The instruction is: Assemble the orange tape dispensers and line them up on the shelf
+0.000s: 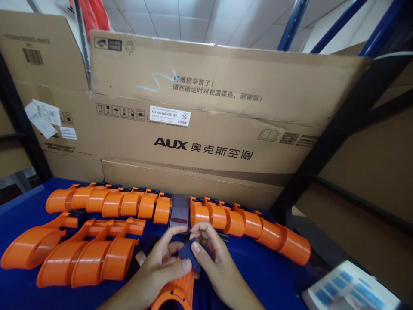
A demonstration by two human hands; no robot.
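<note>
In front of me, my left hand is closed around the upper end of an orange plastic part with a round, ring-like lower end. A small dark blue flat piece lies against the top of that part. My left thumb presses near its lower edge. My right hand pinches the blue piece from the other side, thumb on its face and fingers curled behind. The fingers partly hide where the two pieces meet. Just beyond my fingertips rests a phone.
Rows of similar orange parts line the back of the blue table, with more orange parts at left front. A cardboard box walls the back. At lower right sits a white box with blue print; a dark rack post rises nearby.
</note>
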